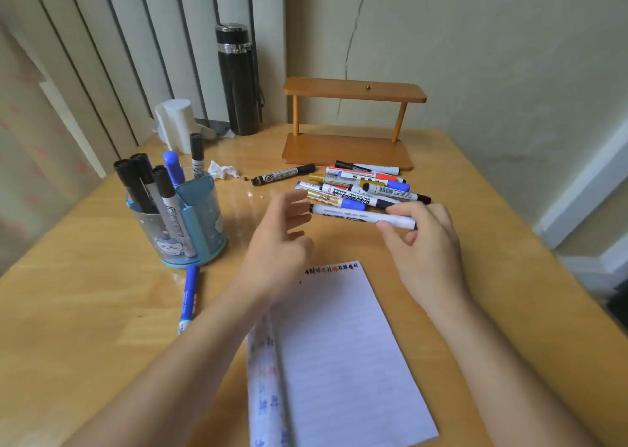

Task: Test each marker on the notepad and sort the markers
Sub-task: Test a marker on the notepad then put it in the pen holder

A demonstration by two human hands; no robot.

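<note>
My right hand (424, 242) holds a white marker (353, 215) with a dark cap level above the table, gripping its right end. My left hand (278, 239) hovers open just left of the marker's capped tip, fingers spread, not touching it. Below both hands lies the open notepad (346, 355), with a row of small test marks along its top edge. Behind the hands a pile of several markers (363, 185) lies on the table. A blue pen holder (190, 222) at the left contains several upright markers.
A blue marker (189, 299) lies beside the holder's base, and a black marker (283, 174) lies alone near a crumpled tissue (222, 169). A wooden two-tier shelf (350, 123), a black flask (238, 79) and a white roll (176, 123) stand at the back. The table edge runs along the right.
</note>
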